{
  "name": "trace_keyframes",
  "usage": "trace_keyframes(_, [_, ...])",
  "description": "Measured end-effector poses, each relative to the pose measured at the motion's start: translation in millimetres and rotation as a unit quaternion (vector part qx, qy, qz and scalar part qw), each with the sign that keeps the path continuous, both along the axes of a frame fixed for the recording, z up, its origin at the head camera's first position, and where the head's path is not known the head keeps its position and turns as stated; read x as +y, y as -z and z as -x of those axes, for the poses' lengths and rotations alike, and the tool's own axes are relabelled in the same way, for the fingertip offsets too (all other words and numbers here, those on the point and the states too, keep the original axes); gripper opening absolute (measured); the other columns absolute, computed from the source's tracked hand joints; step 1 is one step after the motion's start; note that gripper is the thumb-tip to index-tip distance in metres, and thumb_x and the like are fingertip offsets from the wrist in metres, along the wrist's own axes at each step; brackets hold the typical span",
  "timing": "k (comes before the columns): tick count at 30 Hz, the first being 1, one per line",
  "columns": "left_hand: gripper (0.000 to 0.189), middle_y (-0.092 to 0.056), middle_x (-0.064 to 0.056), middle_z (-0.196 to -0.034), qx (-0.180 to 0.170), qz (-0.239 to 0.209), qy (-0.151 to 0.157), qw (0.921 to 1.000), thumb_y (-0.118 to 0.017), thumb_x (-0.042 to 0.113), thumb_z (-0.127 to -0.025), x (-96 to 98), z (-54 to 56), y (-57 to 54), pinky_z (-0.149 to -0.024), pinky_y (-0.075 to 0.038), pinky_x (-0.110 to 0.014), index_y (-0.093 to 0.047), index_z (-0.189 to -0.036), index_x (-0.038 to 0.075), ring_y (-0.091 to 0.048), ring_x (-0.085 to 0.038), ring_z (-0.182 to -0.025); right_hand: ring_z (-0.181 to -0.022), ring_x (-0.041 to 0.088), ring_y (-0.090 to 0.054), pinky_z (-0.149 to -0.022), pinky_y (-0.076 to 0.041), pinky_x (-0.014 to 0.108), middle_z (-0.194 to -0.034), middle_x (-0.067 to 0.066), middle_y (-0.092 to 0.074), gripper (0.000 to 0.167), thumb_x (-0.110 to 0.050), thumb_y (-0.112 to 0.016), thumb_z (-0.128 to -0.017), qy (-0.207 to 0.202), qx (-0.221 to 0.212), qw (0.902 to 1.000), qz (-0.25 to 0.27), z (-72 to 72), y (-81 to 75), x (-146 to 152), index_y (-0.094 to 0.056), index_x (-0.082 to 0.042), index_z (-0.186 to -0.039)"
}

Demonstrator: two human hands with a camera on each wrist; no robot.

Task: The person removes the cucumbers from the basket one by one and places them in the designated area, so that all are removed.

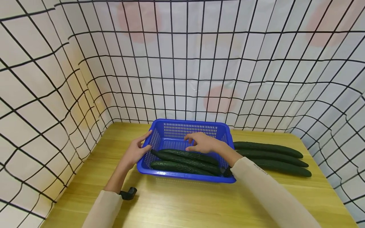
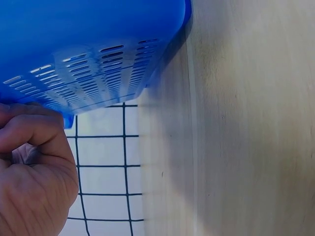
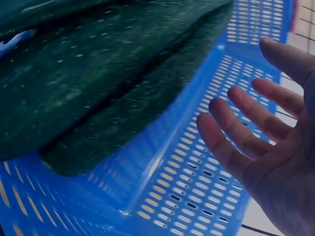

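Observation:
A blue plastic basket [image 1: 185, 177] with slotted walls stands on the table, and three long dark green cucumbers [image 1: 182, 160] lie side by side in its near part. My left hand [image 1: 135, 152] holds the basket's left rim, thumb over the edge; in the left wrist view its fingers bend at the rim beside the slotted wall [image 2: 108, 64]. Over the inside of the basket hovers my right hand [image 1: 203, 143], just beyond the cucumbers. The right wrist view shows that hand [image 3: 275, 142] with parted fingers and nothing in it, beside the cucumbers [image 3: 123, 83].
Three more cucumbers [image 1: 271, 155] lie together on the wooden table [image 1: 176, 205], to the right of the basket. A black wire grid [image 1: 186, 76] with pale patterned sheeting behind it borders the table at the back and on both sides.

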State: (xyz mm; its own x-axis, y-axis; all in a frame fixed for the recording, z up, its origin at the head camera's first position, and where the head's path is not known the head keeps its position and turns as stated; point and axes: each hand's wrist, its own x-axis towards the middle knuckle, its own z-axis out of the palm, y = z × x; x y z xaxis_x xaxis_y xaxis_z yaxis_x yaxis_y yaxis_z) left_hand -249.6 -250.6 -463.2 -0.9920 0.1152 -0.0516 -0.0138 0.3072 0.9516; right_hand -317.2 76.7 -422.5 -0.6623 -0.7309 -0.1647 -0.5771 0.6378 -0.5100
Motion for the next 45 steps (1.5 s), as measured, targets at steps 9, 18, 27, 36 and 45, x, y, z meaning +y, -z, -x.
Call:
trace_keyframes(9, [0.070, -0.068, -0.033, -0.116, 0.002, -0.003, 0.001, 1.0000, -0.059, 0.011, -0.099, 2.8, -0.7, 5.5, -0.065, -0.065, -0.046, -0.035, -0.161, 0.033, -0.076, -0.030, -0.077, -0.115, 0.026, -0.065, -0.096, -0.056, 0.044, -0.126, 0.009, -0.067, 0.052, -0.032, -0.067, -0.100, -0.007, -0.054, 0.9979, -0.034, -3.2, 12.9, 1.7, -0.055, -0.010, -0.146])
trace_keyframes(18, [0.069, -0.066, -0.034, -0.122, 0.005, -0.013, 0.005, 0.9999, -0.059, 0.013, -0.100, 1.1, -2.5, 1.0, -0.067, -0.066, -0.045, -0.034, -0.162, 0.031, -0.075, -0.031, -0.079, -0.129, 0.030, -0.059, -0.106, -0.052, 0.048, -0.136, 0.012, -0.063, 0.053, -0.039, -0.066, -0.100, -0.023, -0.058, 0.9941, -0.089, 1.3, 22.5, 4.2, -0.057, -0.012, -0.145])
trace_keyframes(27, [0.069, -0.069, -0.031, -0.109, 0.001, -0.017, 0.003, 0.9999, -0.058, 0.012, -0.100, 2.3, -2.7, -0.4, -0.065, -0.066, -0.044, -0.035, -0.162, 0.030, -0.074, -0.029, -0.074, -0.132, 0.031, -0.057, -0.109, -0.050, 0.050, -0.139, 0.012, -0.063, 0.050, -0.036, -0.068, -0.099, -0.014, -0.062, 0.9958, -0.066, 0.2, 24.2, 5.1, -0.060, -0.011, -0.142])
trace_keyframes(36, [0.069, -0.069, -0.024, -0.098, 0.002, -0.017, 0.000, 0.9999, -0.059, 0.013, -0.100, 3.1, -1.4, 1.3, -0.065, -0.065, -0.044, -0.036, -0.161, 0.032, -0.072, -0.027, -0.069, -0.138, 0.033, -0.054, -0.112, -0.048, 0.054, -0.146, 0.012, -0.059, 0.044, -0.031, -0.065, -0.102, 0.011, -0.042, 0.9989, -0.020, -3.0, 11.6, 6.9, -0.059, -0.016, -0.142])
trace_keyframes(45, [0.068, -0.071, -0.031, -0.109, 0.007, -0.014, -0.005, 0.9999, -0.058, 0.012, -0.100, 1.9, 0.2, 3.6, -0.065, -0.065, -0.046, -0.037, -0.161, 0.032, -0.077, -0.034, -0.078, -0.137, 0.032, -0.054, -0.108, -0.051, 0.052, -0.147, 0.010, -0.058, 0.050, -0.040, -0.062, -0.102, 0.034, -0.018, 0.9987, 0.034, -2.4, -17.6, 15.0, -0.057, -0.016, -0.146])
